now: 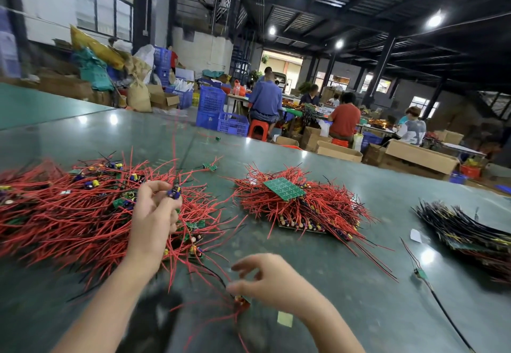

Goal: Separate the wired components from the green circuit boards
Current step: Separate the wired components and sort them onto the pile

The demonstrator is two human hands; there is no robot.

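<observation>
From the head camera we see our left hand (154,214) over the big red-wire heap (83,214) at the tabletop's (359,283) left edge, fingertips pinching a small blue component (174,192). Our right hand (272,280), blurred near the front edge, pinches a small wired piece (241,299). A green circuit board (284,188) tops the middle wire pile (301,206).

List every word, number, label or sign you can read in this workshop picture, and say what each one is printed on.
None can be read.
Green circuit board on the middle red-wire pile: fine markings, too small to read.
Grey shirt of a seated person at the far table: large print, too blurred to read.
Small white slip and pale yellow slip on the table: no text visible.
</observation>
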